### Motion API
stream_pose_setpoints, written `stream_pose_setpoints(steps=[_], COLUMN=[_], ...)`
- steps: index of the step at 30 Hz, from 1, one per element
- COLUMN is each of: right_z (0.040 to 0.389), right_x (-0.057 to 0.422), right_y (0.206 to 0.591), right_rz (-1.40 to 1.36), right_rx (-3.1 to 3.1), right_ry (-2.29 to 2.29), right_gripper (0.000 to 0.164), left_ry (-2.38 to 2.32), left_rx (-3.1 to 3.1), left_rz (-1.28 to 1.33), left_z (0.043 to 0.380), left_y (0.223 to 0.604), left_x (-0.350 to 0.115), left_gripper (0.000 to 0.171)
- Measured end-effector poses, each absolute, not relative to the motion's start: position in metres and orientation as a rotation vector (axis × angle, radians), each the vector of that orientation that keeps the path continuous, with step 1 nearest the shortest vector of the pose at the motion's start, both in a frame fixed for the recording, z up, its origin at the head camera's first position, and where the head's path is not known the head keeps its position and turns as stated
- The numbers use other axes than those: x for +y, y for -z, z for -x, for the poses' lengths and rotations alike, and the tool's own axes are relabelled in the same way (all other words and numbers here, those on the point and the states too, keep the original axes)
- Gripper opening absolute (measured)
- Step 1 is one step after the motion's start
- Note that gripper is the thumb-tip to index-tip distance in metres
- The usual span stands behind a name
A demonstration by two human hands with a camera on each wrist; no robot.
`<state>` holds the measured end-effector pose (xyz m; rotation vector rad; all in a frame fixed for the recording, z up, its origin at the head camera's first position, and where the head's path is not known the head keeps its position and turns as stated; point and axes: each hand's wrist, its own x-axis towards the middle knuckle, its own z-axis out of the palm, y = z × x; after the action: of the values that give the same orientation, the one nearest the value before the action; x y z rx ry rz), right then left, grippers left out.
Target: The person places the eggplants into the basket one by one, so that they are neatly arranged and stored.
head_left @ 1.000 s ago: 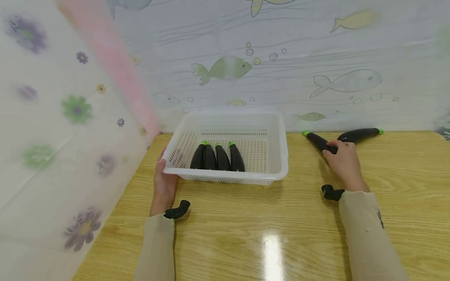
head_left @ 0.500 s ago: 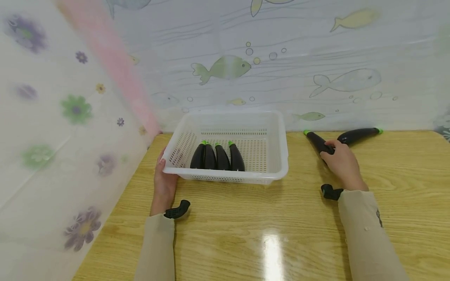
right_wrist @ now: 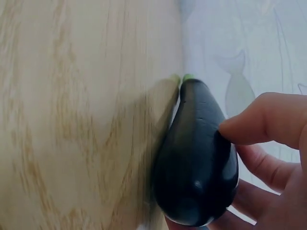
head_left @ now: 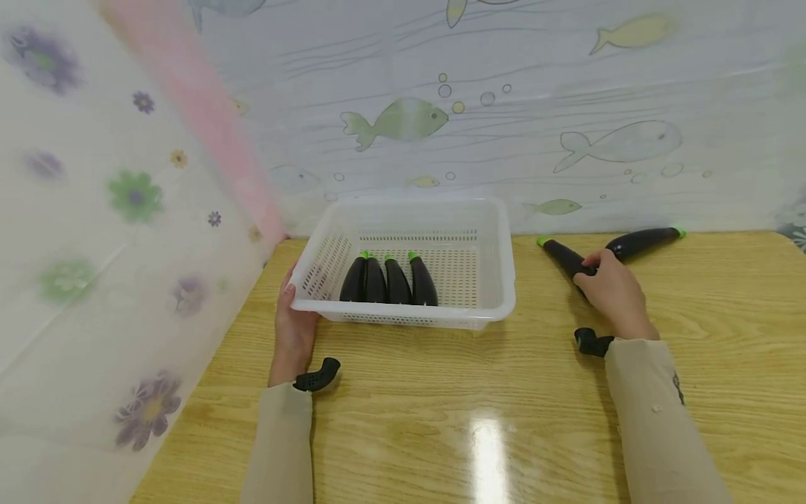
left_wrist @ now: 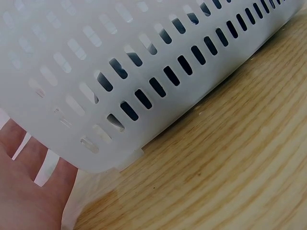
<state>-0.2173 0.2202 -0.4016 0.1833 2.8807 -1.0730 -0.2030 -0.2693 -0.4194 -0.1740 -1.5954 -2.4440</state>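
Observation:
A white plastic basket (head_left: 403, 313) holds several dark eggplants (head_left: 398, 281) with green stem ends, lying side by side. My left hand (head_left: 294, 329) touches the basket's left front corner; in the left wrist view its spread fingers (left_wrist: 33, 158) lie against the end wall, fingertips hidden. At the right, my right hand (head_left: 612, 290) pinches the thick end of an eggplant (head_left: 562, 256), whose green tip points to the back left. In the right wrist view, thumb and fingers press the side of that eggplant (right_wrist: 196, 158), which lies on or just over the table. Another eggplant (head_left: 644, 242) lies just behind the hand.
The wood-grain table (head_left: 403, 413) meets a fish-printed sheet (head_left: 403, 161) along its back edge. A flower-printed sheet (head_left: 126, 280) borders the left side. Each wrist carries a black camera mount (head_left: 317, 376).
My right hand and the eggplant in its fingers have shifted only slightly. The left hand, the basket and the eggplants in it look still.

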Motion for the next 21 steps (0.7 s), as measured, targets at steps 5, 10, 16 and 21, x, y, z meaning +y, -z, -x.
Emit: stream_pose_setpoints(steps=[5,10,16,21], right_z=[0.2195,0.2218,0.2215,0.2204], right_x=[0.2216,0.2234,0.2219,0.2203], right_y=[0.4002,0.4003,0.4023,0.4042], right_rz=[-0.139,-0.071,-0.005,-0.02], right_rx=[2.818,2.792,2.813,2.832], right_ry=[1.035,0.947,0.914,0.944], right_gripper=[0.064,0.068,0.071,0.073], left_ry=[2.446,2.436,2.441,2.448], left_rx=[-1.603,-1.618,-1.615,-1.603], left_rz=[0.157,0.151,0.17,0.173], left_z=[0.2022,0.2031,0.2038,0.202], left_y=[0.4187,0.418,0.4194,0.4193], left_x=[-0.2687,-0.2693,-0.2698,-0.2695], left_gripper=[0.053,0.054,0.053,0.052])
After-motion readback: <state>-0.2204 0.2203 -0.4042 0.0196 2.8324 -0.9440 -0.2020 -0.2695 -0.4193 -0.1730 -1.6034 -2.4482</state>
